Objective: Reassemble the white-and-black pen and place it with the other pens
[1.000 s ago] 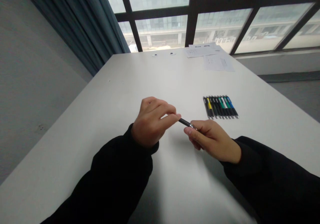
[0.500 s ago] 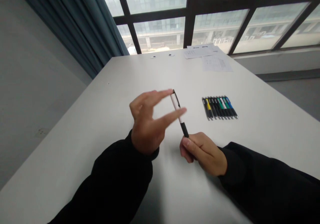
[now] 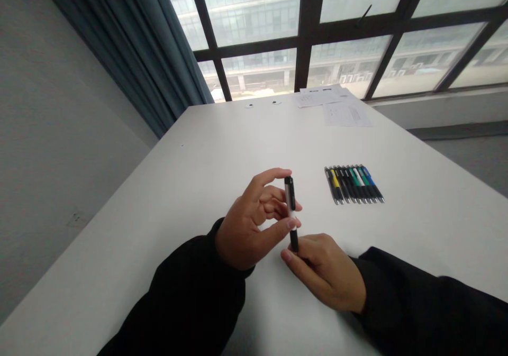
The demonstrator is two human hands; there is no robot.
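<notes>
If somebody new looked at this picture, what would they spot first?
Probably the slim black-and-white pen, nearly upright in the middle of the picture, with the person's left hand along it and right hand at its bottom end. Next might come the neat row of slim black-gripped pens, with bits of yellow, green, white and blue, on the white table to the right. Behind stretches a big dark-framed glass window.
</notes>
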